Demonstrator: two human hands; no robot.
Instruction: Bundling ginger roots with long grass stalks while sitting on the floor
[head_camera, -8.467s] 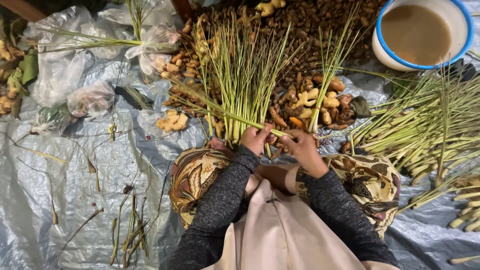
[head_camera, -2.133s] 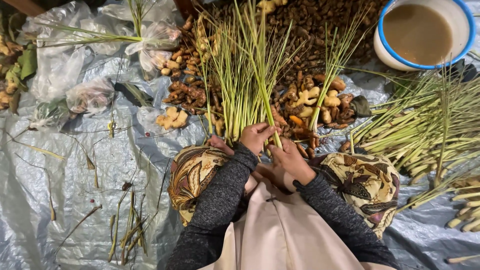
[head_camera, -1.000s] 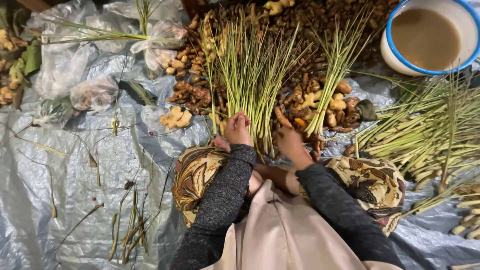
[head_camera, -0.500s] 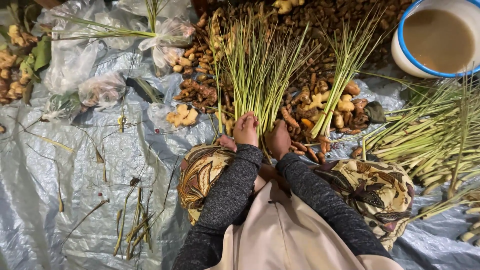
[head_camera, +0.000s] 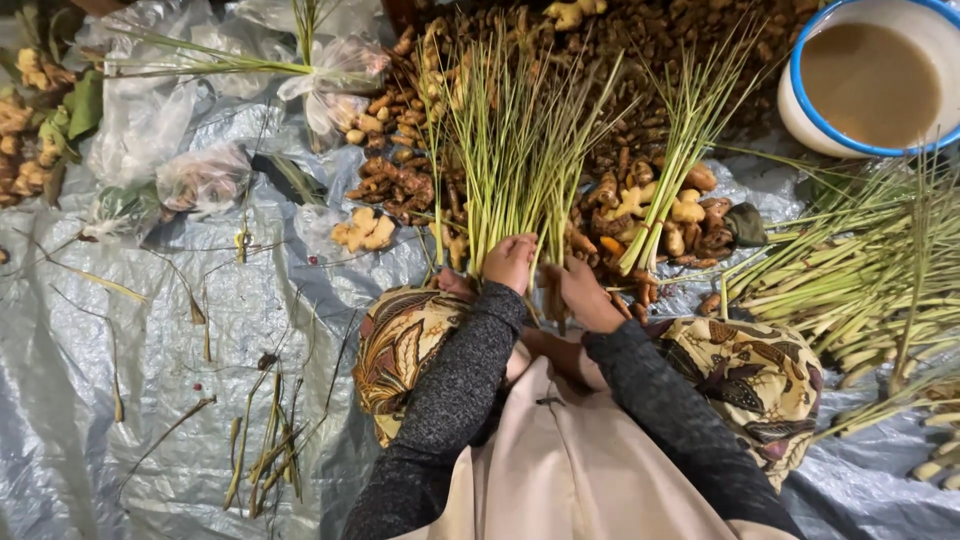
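While gripping the base of an upright lemongrass bundle (head_camera: 520, 150), the left hand (head_camera: 510, 262) is closing around the stalks, and the right hand (head_camera: 583, 292) is pressing in just beside it; stalks are fanning away toward the root pile (head_camera: 620, 110).

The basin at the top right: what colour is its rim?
Blue rim on a white basin, seen in the head view.

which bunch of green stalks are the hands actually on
The upright fan of lemongrass stalks in the middle: the left hand and right hand grip its base. The smaller bunch to its right and the heap at far right lie untouched.
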